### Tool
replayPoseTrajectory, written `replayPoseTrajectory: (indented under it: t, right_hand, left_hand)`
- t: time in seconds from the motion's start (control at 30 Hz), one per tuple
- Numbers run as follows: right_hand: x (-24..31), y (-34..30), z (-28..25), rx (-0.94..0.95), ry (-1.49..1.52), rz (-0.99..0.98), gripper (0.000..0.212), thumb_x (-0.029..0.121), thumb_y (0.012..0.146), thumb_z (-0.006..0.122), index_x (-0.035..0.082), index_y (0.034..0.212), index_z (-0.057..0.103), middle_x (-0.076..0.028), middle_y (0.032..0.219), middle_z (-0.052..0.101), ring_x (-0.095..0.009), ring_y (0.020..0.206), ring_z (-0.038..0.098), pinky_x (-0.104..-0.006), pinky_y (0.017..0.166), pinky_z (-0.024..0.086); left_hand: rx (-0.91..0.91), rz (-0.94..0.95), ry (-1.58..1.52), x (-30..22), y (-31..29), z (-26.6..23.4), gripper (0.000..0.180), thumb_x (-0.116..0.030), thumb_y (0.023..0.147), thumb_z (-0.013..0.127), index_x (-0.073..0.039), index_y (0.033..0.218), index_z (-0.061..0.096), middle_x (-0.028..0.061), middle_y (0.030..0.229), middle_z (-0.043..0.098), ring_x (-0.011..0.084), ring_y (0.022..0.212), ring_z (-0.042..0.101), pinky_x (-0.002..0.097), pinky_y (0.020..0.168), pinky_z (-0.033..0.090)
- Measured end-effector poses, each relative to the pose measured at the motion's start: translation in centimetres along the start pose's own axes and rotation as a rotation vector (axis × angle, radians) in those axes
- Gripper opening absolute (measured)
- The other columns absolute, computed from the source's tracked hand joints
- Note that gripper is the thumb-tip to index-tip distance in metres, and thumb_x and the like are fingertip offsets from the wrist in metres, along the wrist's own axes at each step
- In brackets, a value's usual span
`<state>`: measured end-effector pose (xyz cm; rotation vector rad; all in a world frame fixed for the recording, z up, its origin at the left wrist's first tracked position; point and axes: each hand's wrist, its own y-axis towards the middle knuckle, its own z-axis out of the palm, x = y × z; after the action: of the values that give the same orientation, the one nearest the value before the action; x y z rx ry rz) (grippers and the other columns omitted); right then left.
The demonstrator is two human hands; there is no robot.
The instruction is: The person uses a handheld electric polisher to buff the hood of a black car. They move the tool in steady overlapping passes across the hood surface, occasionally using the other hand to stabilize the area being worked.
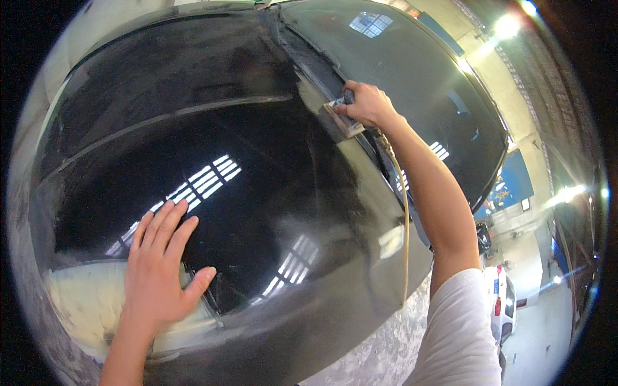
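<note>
One block-shaped tool point(347, 125) is being gripped by the right hand point(370, 106) at one o'clock, on the dark hood point(277, 193) near the windscreen point(412, 71); the left hand point(156, 270), fingers spread, is being held over the hood at eight o'clock.

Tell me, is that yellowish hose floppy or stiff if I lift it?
The yellowish hose would probably flop, since it curves along its length. It looks thin, so it may feel light. Pulling might tug the flat tool in the right hand, where it seems to lead.
</note>
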<state>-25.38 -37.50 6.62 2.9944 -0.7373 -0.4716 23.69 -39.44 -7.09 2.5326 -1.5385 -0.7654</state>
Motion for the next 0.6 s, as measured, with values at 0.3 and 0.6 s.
replayPoseTrajectory:
  t: [0.3,0.6]
  right_hand:
    - [-4.0,-11.8,0.6,0.022,0.029,0.060,0.064,0.051,0.086,0.079,0.012,0.136,0.070,-0.028,0.112,0.074,-0.047,0.109,0.072,-0.0555,0.094,0.059]
    - [-7.2,-20.3,1.6,0.033,0.015,0.138,0.059,0.050,0.089,0.079,0.013,0.135,0.068,-0.029,0.117,0.069,-0.049,0.106,0.072,-0.0545,0.092,0.059]
  left_hand:
    - [-0.063,0.028,0.032,0.2,-0.1,0.7,0.069,-0.036,0.090,0.074,-0.003,0.149,0.059,0.0165,0.166,0.048,0.0364,0.158,0.040,0.0553,0.132,0.025]
    - [-0.049,0.001,0.083,0.4,-0.1,1.0,0.068,-0.033,0.092,0.073,-0.005,0.151,0.057,0.0134,0.168,0.046,0.0341,0.160,0.037,0.0532,0.133,0.024]
